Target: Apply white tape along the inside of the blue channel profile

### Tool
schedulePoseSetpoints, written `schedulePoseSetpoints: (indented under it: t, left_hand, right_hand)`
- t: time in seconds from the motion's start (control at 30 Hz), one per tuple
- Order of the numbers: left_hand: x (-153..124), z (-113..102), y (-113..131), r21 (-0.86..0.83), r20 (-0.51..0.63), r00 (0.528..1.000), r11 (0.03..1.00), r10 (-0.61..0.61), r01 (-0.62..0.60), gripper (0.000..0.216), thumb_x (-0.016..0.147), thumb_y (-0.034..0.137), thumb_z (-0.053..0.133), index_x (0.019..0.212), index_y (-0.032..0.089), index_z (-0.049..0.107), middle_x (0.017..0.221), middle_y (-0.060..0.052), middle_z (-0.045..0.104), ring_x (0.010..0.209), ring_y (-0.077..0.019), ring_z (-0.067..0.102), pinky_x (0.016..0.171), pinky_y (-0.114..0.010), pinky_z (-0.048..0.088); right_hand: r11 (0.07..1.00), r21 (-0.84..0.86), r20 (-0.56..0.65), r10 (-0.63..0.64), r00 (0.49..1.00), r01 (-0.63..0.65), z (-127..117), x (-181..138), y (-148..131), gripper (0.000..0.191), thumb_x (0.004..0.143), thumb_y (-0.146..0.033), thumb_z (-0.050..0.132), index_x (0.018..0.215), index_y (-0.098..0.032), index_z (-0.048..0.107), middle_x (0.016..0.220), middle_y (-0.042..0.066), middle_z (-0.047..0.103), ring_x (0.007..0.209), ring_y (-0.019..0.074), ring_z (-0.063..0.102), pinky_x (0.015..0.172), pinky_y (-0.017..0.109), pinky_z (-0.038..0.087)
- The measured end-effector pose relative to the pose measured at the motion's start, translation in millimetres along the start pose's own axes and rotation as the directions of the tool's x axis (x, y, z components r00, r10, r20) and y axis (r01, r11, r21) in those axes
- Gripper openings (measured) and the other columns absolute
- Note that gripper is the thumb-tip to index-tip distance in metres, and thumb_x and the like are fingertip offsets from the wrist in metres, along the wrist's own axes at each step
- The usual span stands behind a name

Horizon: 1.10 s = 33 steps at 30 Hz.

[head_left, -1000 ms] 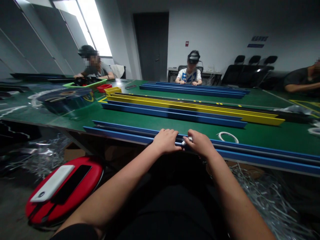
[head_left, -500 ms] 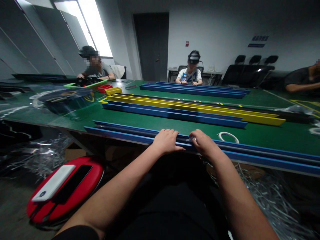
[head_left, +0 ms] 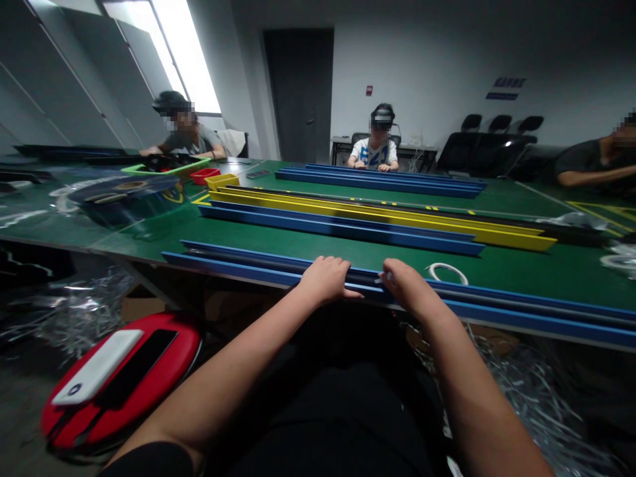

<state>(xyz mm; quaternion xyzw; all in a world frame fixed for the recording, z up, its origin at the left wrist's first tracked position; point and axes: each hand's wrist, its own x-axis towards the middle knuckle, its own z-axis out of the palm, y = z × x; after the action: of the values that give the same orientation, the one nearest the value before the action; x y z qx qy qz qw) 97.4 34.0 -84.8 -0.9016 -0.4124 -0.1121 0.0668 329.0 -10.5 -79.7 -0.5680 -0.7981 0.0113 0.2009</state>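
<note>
A long blue channel (head_left: pixel 238 264) lies along the near edge of the table, with a dark rod or strip (head_left: pixel 497 301) running inside it. My left hand (head_left: pixel 325 279) is clamped over the channel, fingers across its far wall and thumb on the near side. Just to the right, my right hand (head_left: pixel 405 283) is curled over the same channel. Between its thumb and fingers shows a small, clear or whitish piece (head_left: pixel 380 277), mostly hidden. Behind that hand, a white coil (head_left: pixel 448 273) rests on the green table (head_left: pixel 308 249).
Beyond lie another blue channel (head_left: pixel 342 228), a yellow channel (head_left: pixel 511 237) and more blue channels (head_left: pixel 377 183). At left sit a large plastic-wrapped reel (head_left: pixel 129 199), yellow bin (head_left: pixel 222 182) and red bin (head_left: pixel 205 175). A red stool (head_left: pixel 169 371) carries two devices. Several people sit around the table.
My right hand has turned slightly and curled more, and less of the clear piece shows. My left hand keeps its hold on the channel. The whole view has shifted a little.
</note>
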Motion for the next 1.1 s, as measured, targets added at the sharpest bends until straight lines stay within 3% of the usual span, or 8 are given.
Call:
schedulePoseSetpoints:
  t: [0.13,0.33,0.57,0.7,0.9,1.1]
  left_hand:
    - [-2,0,-8,0.020,-0.010,1.000,1.000,0.002,-0.002,0.077,0.071,0.084,0.054,0.110,0.019,0.062,0.104,-0.011,0.069,0.101,-0.0313,0.064,0.087,-0.041,0.045]
    - [-19,-8,-47,0.044,-0.010,1.000,0.999,-0.014,0.015,0.075,0.071,0.080,0.060,0.117,0.020,0.062,0.108,-0.010,0.070,0.102,-0.0299,0.064,0.089,-0.039,0.045]
    - [-41,-14,-93,0.051,0.032,0.998,0.997,-0.057,0.056,0.078,0.070,0.080,0.060,0.121,0.020,0.062,0.114,-0.011,0.069,0.106,-0.0305,0.064,0.092,-0.039,0.045]
    - [-50,-15,-112,0.041,0.047,0.997,0.997,-0.069,0.067,0.083,0.070,0.081,0.058,0.125,0.019,0.061,0.117,-0.012,0.069,0.109,-0.0310,0.063,0.095,-0.039,0.044]
    - [-52,-16,-121,0.014,0.079,0.996,0.999,-0.051,0.050,0.083,0.072,0.080,0.058,0.129,0.020,0.058,0.120,-0.012,0.068,0.111,-0.0311,0.062,0.096,-0.040,0.044]
    - [-50,-23,-110,-0.039,0.090,0.995,0.998,-0.042,0.045,0.082,0.074,0.078,0.057,0.134,0.022,0.053,0.128,-0.012,0.063,0.119,-0.0309,0.057,0.100,-0.041,0.042]
  right_hand:
    - [0.996,0.058,0.033,0.069,0.997,-0.071,-6,-1,2,0.008,0.095,-0.024,0.045,0.097,-0.022,0.053,0.087,0.003,0.061,0.073,0.0157,0.052,0.067,0.026,0.037]
    - [1.000,0.021,0.050,-0.002,0.999,0.001,-1,7,-5,0.028,0.092,-0.009,0.040,0.107,-0.021,0.060,0.104,0.007,0.060,0.089,0.0163,0.056,0.079,0.026,0.039]
    - [0.998,-0.023,0.090,-0.048,0.995,0.050,2,17,-28,0.021,0.097,-0.017,0.040,0.104,-0.020,0.060,0.101,0.007,0.059,0.087,0.0160,0.057,0.078,0.025,0.038]
    - [0.994,-0.100,0.068,-0.036,0.997,0.042,5,24,-36,0.024,0.102,-0.032,0.037,0.098,-0.019,0.057,0.095,0.007,0.060,0.082,0.0174,0.056,0.075,0.027,0.037]
    - [0.991,-0.134,0.059,-0.016,0.998,0.023,15,26,-33,0.026,0.098,-0.043,0.046,0.088,-0.022,0.055,0.087,0.006,0.061,0.071,0.0166,0.052,0.063,0.028,0.031]
    - [0.996,0.088,-0.024,0.015,1.000,-0.013,19,20,-23,0.016,0.095,-0.037,0.050,0.086,-0.023,0.050,0.082,0.003,0.062,0.070,0.0161,0.053,0.061,0.026,0.031]
